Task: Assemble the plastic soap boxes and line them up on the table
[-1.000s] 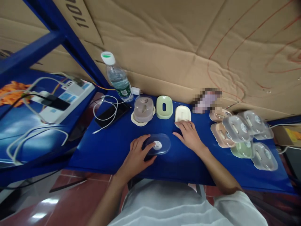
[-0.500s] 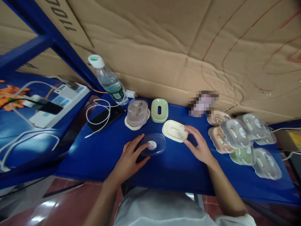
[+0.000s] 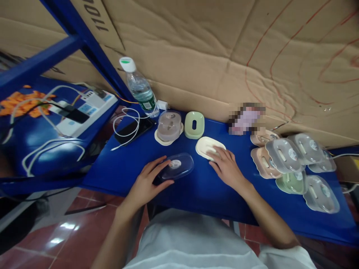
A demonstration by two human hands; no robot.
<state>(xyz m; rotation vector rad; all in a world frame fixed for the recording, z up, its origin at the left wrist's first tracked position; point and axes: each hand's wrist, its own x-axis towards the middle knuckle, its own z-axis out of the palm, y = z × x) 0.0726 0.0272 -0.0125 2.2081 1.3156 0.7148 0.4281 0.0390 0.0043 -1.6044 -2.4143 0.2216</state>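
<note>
My left hand (image 3: pixel 147 179) grips a clear plastic lid (image 3: pixel 177 166) with a round white sticker, its left end slightly lifted off the blue table (image 3: pixel 196 194). My right hand (image 3: pixel 226 166) rests with its fingers on the near edge of a cream soap-dish base (image 3: pixel 207 145) just right of the lid. Behind them stand a cream dish with a clear cover (image 3: pixel 169 128) on it and a light green dish base (image 3: pixel 194 125).
A water bottle (image 3: pixel 140 89), a dark phone with a white cable (image 3: pixel 131 129) and a power strip (image 3: pixel 84 112) lie at the back left. Several covered pink and green soap dishes (image 3: pixel 291 164) crowd the right side. Cardboard (image 3: pixel 224 56) lines the back.
My right hand pulled the cream base from the back row toward me and now lies on it. My left hand has kept hold of the clear lid.
</note>
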